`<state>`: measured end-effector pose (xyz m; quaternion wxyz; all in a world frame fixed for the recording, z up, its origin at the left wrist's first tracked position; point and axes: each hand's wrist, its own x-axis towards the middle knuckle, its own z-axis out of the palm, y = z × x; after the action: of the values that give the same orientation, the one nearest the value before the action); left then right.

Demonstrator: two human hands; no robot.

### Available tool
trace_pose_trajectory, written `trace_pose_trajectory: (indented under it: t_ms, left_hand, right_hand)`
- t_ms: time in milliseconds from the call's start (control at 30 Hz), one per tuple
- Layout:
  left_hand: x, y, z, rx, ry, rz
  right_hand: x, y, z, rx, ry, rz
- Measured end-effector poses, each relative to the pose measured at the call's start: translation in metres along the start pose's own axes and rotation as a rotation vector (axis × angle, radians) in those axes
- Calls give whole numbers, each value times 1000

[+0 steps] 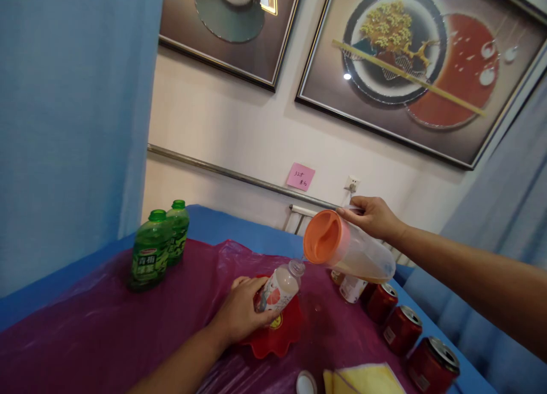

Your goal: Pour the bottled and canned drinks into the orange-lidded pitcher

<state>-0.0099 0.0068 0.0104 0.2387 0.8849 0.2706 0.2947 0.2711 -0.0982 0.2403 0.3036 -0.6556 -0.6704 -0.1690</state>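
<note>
My left hand [244, 307] is wrapped round a small clear bottle [280, 288] with a grapefruit picture on its label. The bottle is uncapped and tilted, its mouth up to the right, over a red scalloped dish [273, 342]. Raised at the right, my right hand [376, 216] grips the handle of a clear pitcher [363, 254] with an orange lid [325, 237]. The pitcher lies tipped to the left, some pale liquid inside, its lid close to the bottle's mouth. A thin stream seems to run between them.
Two green bottles [149, 254] stand at the left on purple plastic sheeting [98, 320]. Several red cans [401, 328] line the right edge, near a labelled container [352, 288]. A yellow cloth [363, 380] and a white cap [306, 382] lie at the front.
</note>
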Motion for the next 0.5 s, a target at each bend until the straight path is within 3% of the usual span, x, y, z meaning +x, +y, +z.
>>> trace_pose_trajectory:
  t_ms: [500]
  left_hand:
    - [-1,-3,1,-18,-1,10]
  right_hand:
    - [0,-2,-1,11,-3,-19]
